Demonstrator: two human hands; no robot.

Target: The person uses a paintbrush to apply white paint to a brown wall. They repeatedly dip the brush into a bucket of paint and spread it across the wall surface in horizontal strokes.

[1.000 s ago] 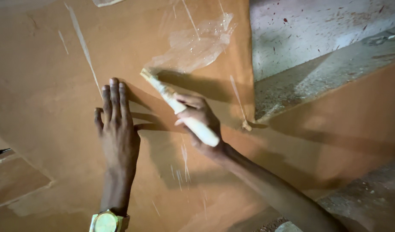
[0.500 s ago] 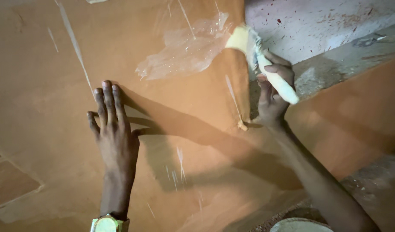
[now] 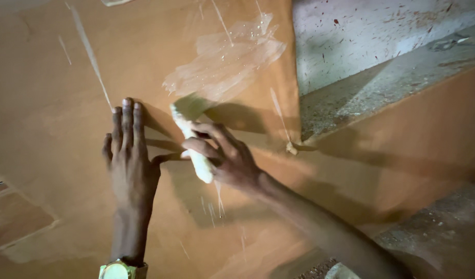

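A large brown board (image 3: 51, 93) fills most of the view. My left hand (image 3: 129, 155) lies flat on it, palm down, fingers together. My right hand (image 3: 224, 157) grips a glue-coated brush (image 3: 193, 150) by its pale handle, bristle end pointing up and left, just right of my left thumb. A patch of whitish wet glue (image 3: 227, 64) is smeared on the board above the brush. Thin white streaks of glue run across the board.
A speckled white wall (image 3: 377, 36) and a grey concrete ledge (image 3: 382, 88) lie past the board's right edge. A second brown board (image 3: 428, 134) slopes at the right. A white container rim (image 3: 343, 271) shows at the bottom edge. A yellow wristwatch (image 3: 116, 269) is on my left wrist.
My right hand swung the brush from the board's upper right edge back down and left, beside my left hand. The glue patch looks wider. My left hand stayed pressed flat.
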